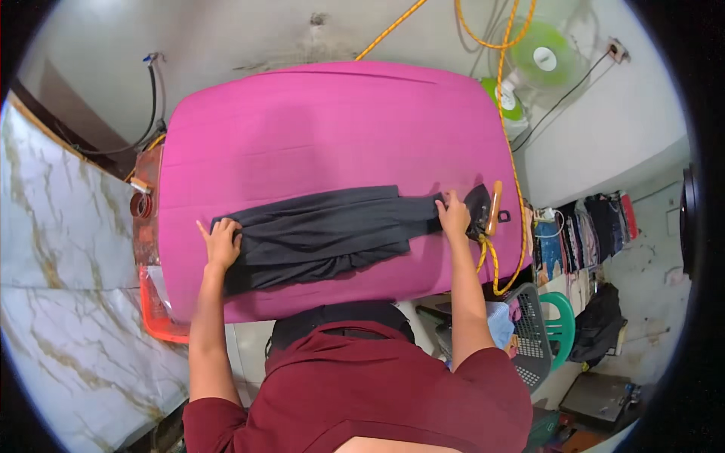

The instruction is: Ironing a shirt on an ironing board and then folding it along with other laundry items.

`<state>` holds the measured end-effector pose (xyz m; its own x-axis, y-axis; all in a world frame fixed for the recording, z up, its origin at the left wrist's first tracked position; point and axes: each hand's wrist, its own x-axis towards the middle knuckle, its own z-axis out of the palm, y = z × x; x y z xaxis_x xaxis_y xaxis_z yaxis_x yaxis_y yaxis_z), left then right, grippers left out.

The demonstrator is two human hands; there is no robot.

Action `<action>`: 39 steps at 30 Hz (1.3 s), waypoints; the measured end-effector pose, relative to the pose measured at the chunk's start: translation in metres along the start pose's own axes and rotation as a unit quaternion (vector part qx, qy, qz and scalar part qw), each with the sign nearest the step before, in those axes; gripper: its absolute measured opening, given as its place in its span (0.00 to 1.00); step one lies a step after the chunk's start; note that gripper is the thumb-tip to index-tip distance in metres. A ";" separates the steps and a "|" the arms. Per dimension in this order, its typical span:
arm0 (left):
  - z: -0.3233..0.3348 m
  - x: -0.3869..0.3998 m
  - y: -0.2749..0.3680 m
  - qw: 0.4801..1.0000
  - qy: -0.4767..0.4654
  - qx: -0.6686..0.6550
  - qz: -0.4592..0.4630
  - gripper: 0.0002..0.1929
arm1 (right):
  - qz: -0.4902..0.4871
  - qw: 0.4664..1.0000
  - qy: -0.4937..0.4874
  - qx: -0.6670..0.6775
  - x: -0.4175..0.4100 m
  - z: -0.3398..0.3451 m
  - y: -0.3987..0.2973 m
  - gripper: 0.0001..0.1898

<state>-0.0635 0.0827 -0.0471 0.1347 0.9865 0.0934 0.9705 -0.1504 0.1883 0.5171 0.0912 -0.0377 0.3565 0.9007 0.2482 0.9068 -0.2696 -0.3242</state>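
Note:
A dark grey garment (323, 223), folded lengthwise into a long strip with some creases, lies across the pink padded surface (340, 130). My left hand (224, 240) is at its wide left end, fingers curled over the edge of the fabric. At the narrow right end, my right hand (453, 214) pinches the corner of the cloth between thumb and fingers. Just right of that hand stands an iron (478, 206) with a wooden handle (494, 208), and a yellow cord is tied to it.
A yellow cord (512, 164) runs along the right edge. A grey basket of clothes (529, 331) and a green plastic chair (561, 328) stand at lower right; an orange-red basket (150, 311) is at lower left. A green fan (541, 54) stands behind, near hanging clothes (589, 232).

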 end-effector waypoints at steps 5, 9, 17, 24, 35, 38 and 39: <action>0.005 0.003 -0.002 0.999 -0.008 0.033 0.001 0.10 | -0.081 0.997 -0.021 -0.007 -0.008 0.022 0.018 0.13; -0.011 0.008 0.012 0.998 -0.024 0.052 0.004 0.10 | -0.055 0.998 -0.036 0.012 -0.014 0.034 0.023 0.13; -0.014 0.009 0.013 0.998 -0.030 0.045 0.031 0.09 | -0.027 0.999 0.022 -0.007 -0.005 0.052 0.018 0.10; -0.009 0.012 0.017 0.996 -0.044 0.071 0.040 0.09 | -0.066 0.936 0.136 0.318 0.011 0.011 0.022 0.07; 0.011 0.032 -0.015 0.985 -0.036 -0.154 -0.068 0.04 | -0.042 0.959 0.018 0.280 0.038 -0.051 0.021 0.29; 0.019 0.034 -0.004 0.987 -0.023 -0.127 -0.091 0.03 | -0.018 0.969 -0.025 0.244 0.031 -0.019 0.029 0.34; 0.019 0.034 0.004 0.990 -0.007 -0.103 -0.097 0.03 | 0.002 0.977 -0.019 0.213 0.029 -0.013 0.033 0.34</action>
<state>-0.0516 0.1174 -0.0621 -0.0467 0.9987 0.0227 0.9172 0.0339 0.3970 0.5601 0.1042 -0.0288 0.3435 0.9142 0.2152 0.7267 -0.1136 -0.6775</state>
